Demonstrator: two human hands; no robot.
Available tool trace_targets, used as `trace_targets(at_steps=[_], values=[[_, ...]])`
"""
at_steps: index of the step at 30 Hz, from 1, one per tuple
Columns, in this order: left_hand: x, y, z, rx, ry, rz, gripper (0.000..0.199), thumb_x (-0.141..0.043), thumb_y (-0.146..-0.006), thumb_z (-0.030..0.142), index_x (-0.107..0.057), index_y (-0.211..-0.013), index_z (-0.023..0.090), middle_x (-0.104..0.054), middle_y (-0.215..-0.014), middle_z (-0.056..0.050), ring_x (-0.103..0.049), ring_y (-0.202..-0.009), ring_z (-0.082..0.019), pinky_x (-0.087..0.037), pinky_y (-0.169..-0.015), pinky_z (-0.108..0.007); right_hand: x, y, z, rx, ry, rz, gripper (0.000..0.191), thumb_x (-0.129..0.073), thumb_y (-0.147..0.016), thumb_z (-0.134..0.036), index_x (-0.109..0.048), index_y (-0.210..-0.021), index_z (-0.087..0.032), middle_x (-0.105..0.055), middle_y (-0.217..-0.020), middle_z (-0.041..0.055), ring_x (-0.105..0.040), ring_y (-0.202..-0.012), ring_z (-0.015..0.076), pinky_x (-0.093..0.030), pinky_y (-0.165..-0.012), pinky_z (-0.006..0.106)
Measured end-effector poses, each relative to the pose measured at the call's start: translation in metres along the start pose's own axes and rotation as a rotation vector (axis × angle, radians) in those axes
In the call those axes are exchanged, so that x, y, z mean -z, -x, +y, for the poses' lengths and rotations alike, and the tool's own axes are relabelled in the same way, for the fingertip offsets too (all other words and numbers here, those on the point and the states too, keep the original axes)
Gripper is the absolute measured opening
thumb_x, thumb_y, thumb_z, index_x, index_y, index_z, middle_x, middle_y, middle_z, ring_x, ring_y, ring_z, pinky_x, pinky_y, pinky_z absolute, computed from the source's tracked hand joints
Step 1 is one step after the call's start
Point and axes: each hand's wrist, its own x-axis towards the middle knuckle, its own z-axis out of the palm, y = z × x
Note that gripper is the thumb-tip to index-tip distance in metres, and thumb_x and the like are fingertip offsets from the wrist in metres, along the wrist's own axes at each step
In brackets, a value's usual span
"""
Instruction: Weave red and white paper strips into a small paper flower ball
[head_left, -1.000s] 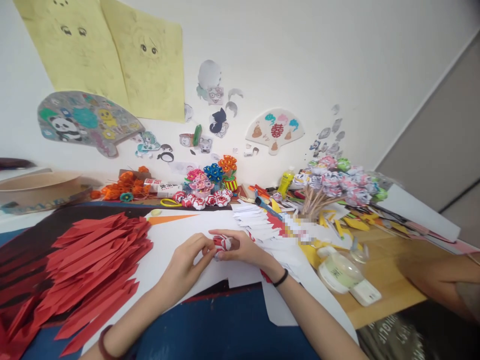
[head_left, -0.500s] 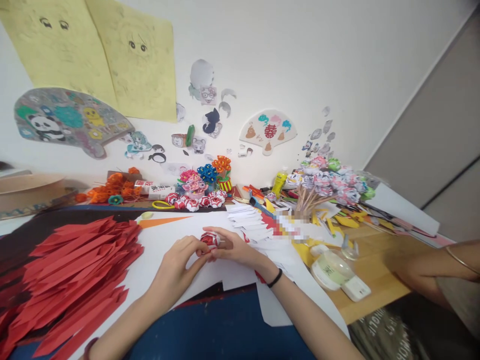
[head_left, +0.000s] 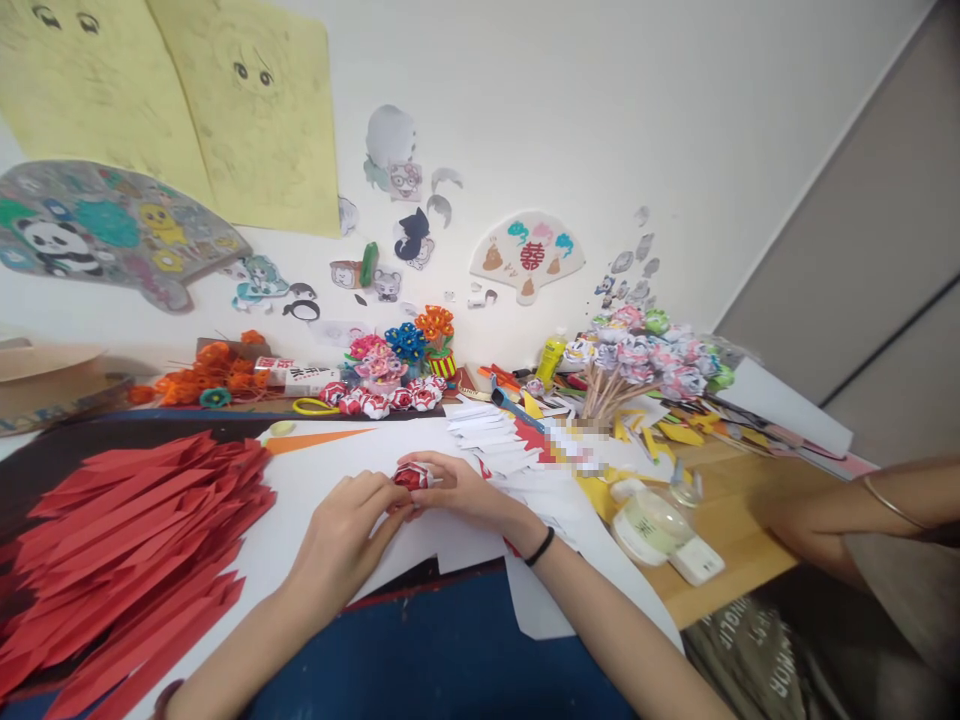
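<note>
Between my two hands is a red-and-white paper flower (head_left: 412, 477), held above the white paper sheet (head_left: 322, 462). My left hand (head_left: 361, 515) pinches it from the left, fingertips at its lower edge. Curved round its right side is my right hand (head_left: 457, 490), with the thumb below and the fingers over the top. The undersides of the flower are hidden by the fingers. To the left lies a large heap of folded red paper strips (head_left: 142, 520). White paper strips (head_left: 480, 437) lie just beyond my right hand.
Finished red-and-white paper flowers (head_left: 375, 403) line the back near the wall. A bunch of paper flowers on sticks (head_left: 645, 350) stands at the back right. A clear glue bottle (head_left: 651, 527) and a white box (head_left: 696, 561) sit right, near another person's arm (head_left: 817, 510).
The view has shifted slightly, so most things appear a little further left. Both hands still hold the paper flower, with only slight finger movement.
</note>
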Motion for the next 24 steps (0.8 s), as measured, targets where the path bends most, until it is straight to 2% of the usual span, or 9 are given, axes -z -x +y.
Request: trace_targets(at_steps=[10, 24], values=[[-0.0036, 0.0014, -0.0005, -0.057, -0.08, -0.003, 0.008, -0.051, -0.094, 0.02, -0.057, -0.1, 0.02, -0.062, -0.09, -0.003, -0.052, -0.079, -0.017, -0.036, -0.07, -0.03, 0.0008, 0.0012, -0.0041, 0.023, 0.053, 0.037, 0.064, -0.08, -0.07, -0.038, -0.057, -0.128, -0.022, -0.065, -0.116, 0.0063, -0.062, -0.104, 0.0201, -0.048, -0.092, 0.035], [-0.0061, 0.0034, -0.0046, -0.023, -0.112, -0.011, 0.01, -0.05, -0.095, 0.026, -0.058, -0.098, 0.021, -0.062, -0.088, -0.002, -0.054, -0.078, -0.018, -0.036, -0.07, -0.031, 0.0032, 0.003, -0.0046, 0.02, 0.081, 0.012, 0.065, -0.078, -0.073, -0.038, -0.054, -0.132, -0.025, -0.065, -0.117, 0.0057, -0.06, -0.105, 0.0197, -0.046, -0.095, 0.035]])
